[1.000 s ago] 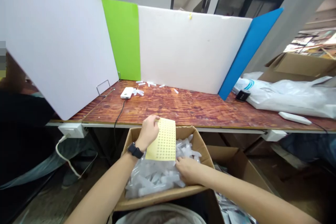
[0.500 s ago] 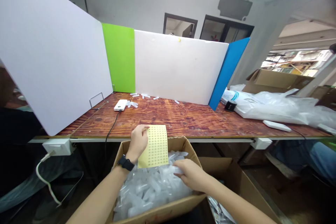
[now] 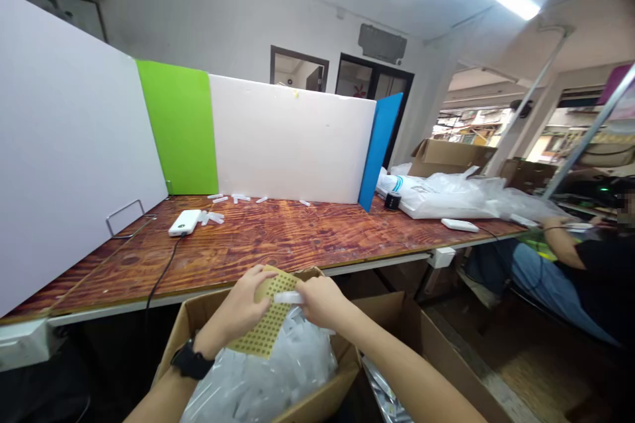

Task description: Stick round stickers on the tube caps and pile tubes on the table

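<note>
My left hand (image 3: 243,304), with a black watch (image 3: 191,360) on its wrist, grips the edge of a yellow sheet of small stickers (image 3: 255,337) set in rows. The thumb points toward a small whitish plastic tube (image 3: 286,298). Pinched in the fingers of my right hand (image 3: 320,301), that tube lies across the front of the sheet. Below both hands, a cardboard box (image 3: 342,383) holds a clear bag full of similar whitish plastic pieces (image 3: 292,363).
On the wooden table (image 3: 297,231) lie several loose tubes and a white power bank (image 3: 185,222) with a cable. White, green and blue panels stand behind. A second cardboard box (image 3: 436,344) is at right, where another person (image 3: 595,264) sits. Plastic-wrapped goods (image 3: 446,195) lie nearby.
My right hand has risen out of the box with a tube and come to the sheet beside my left hand. The sheet is now tilted. The view has turned right.
</note>
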Tool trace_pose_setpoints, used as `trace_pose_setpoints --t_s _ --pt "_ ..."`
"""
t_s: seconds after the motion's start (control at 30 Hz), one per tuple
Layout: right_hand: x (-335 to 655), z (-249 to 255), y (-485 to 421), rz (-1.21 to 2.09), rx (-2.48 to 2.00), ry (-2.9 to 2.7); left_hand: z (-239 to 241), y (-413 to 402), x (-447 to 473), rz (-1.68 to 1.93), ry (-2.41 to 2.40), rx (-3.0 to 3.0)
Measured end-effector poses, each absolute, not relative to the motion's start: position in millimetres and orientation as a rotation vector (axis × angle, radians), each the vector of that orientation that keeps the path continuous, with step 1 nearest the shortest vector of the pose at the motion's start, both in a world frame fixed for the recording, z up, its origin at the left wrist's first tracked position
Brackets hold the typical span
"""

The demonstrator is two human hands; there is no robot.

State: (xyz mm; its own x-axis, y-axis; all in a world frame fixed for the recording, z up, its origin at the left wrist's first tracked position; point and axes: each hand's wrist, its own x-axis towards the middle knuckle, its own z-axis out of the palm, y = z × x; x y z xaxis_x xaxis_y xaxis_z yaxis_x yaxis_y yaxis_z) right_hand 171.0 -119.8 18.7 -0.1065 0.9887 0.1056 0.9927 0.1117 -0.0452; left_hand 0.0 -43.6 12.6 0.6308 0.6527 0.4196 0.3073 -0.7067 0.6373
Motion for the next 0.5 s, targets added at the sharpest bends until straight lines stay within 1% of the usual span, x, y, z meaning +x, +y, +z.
trace_pose_setpoints --t_s 0.1,0.2,0.27,0.37,0.5 --pt "157 27 -115 -0.159 -1.942 -2.358 14 -54 2 0.806 0.679 2.381" --pt "150 31 -111 -0.167 -1.953 -2.201 16 -51 1 0.871 0.710 2.209" --pt "148 28 -107 -0.071 -1.960 -2.041 18 -45 -1 0.890 0.707 1.963" --pt "141 20 -99 0.110 -1.751 -1.937 20 -42 -1 0.883 0.642 1.657" --pt "123 12 -90 0.246 -1.578 -2.056 19 -49 10 0.934 0.599 1.610"
